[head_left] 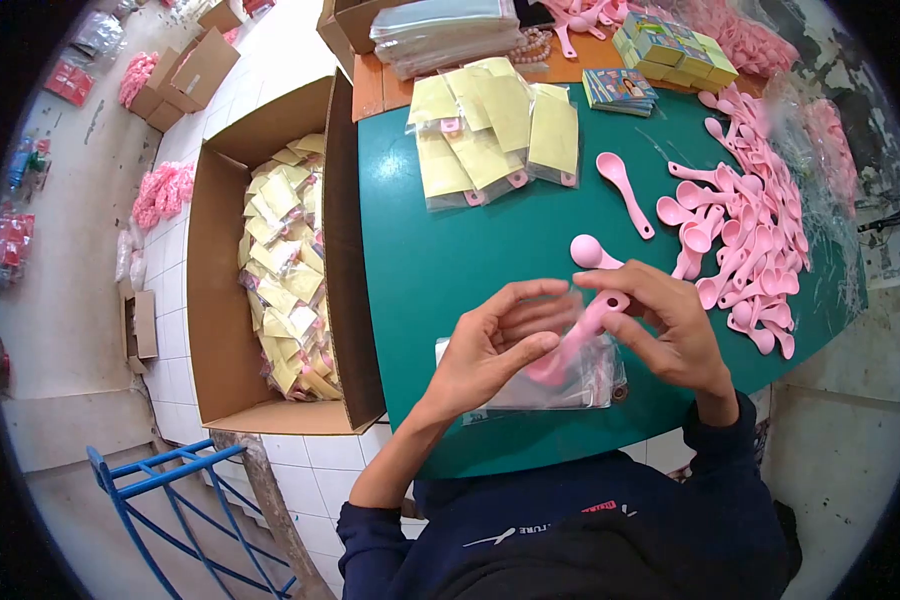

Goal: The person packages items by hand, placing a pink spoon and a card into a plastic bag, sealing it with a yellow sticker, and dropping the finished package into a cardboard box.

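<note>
A pink spoon (578, 342), blurred by motion, hangs over the front of the green table with its handle end up. My right hand (670, 325) pinches it near the hole in the handle. My left hand (495, 345) is beside it, thumb and fingers apart; a clear film seems to show between the hands, too blurred to be sure. Below both hands lies a stack of clear plastic bags (595, 390). Just beyond my hands are two loose pink spoons, one with its rounded bowl (588, 250) upward and one lying farther back (625, 195).
A heap of pink spoons (740, 240) covers the table's right side. Yellow-carded packets (490, 120) lie at the back, near small booklet stacks (660, 55). Left of the table stands a cardboard box (225, 230) of similar packets. A blue metal rack (170, 460) is lower left.
</note>
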Demonstrator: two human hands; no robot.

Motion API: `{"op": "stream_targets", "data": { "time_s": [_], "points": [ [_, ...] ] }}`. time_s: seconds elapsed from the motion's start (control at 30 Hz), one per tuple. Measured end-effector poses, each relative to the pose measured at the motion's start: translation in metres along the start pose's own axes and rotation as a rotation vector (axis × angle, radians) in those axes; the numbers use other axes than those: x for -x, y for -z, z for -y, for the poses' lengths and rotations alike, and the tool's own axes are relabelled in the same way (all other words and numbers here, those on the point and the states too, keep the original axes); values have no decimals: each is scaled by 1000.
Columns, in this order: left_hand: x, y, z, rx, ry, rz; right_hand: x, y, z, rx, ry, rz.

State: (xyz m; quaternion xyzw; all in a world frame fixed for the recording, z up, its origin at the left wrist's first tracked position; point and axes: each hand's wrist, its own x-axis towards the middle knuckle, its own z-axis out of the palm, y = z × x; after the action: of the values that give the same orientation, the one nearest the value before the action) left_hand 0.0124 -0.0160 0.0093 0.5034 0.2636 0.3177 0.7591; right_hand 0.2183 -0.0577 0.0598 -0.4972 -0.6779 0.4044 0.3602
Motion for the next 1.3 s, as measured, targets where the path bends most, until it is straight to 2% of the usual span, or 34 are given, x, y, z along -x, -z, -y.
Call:
{"op": "stream_targets", "data": {
  "time_s": [0.1,0.2,0.23,0.33,0.37,0.43,0.5,0.53,0.57,0.6,0.67,0.77,0.87,0.97,1.03,1.1,1.27,1.3],
  "points": [
    [-6,9,1,-54,-28,1,-4,-2,2,-65,100,-183],
    [-9,22,-11,-305,112,176,-13,-3,5,-37,219,-328],
    [-10,18,-10,-257,25,116,-15,-3,4,44,236,-318],
    [-16,16,-21,-118,-62,-35,-43,8,9,264,514,-9],
    [-18,16,-26,-215,-182,-97,-53,10,7,146,522,35],
    [-21,21,-21,-96,-225,-91,-83,19,-15,-160,518,90],
    [-20,26,-19,-37,-228,-92,-131,69,-54,-25,596,19],
    [-19,27,-18,-13,-245,-74,-150,97,-71,87,190,-187],
    [-19,29,-16,11,-263,-57,-171,130,-104,581,70,-344],
    [-18,30,-15,36,-282,-39,-190,162,-140,946,-279,-347],
    [-14,30,-13,-38,-304,-33,-190,184,-188,987,-326,-366],
    [-16,31,-19,-110,-262,-65,-180,162,-198,1201,-311,-720],
    [-15,26,-24,-113,-161,-97,-176,168,-212,1532,21,-817],
    [-15,25,-25,-82,-98,-131,-162,155,-158,842,-9,-586],
    [-14,24,-26,-30,-44,-153,-130,108,-75,131,-33,-334],
    [-16,22,-26,-25,-33,-161,-91,69,-7,-155,-11,-188],
    [-16,22,-26,-113,-22,-103,-37,38,36,413,111,-129],
    [-15,21,-27,-104,-8,-96,-33,36,34,406,124,-211]
  ]
}}
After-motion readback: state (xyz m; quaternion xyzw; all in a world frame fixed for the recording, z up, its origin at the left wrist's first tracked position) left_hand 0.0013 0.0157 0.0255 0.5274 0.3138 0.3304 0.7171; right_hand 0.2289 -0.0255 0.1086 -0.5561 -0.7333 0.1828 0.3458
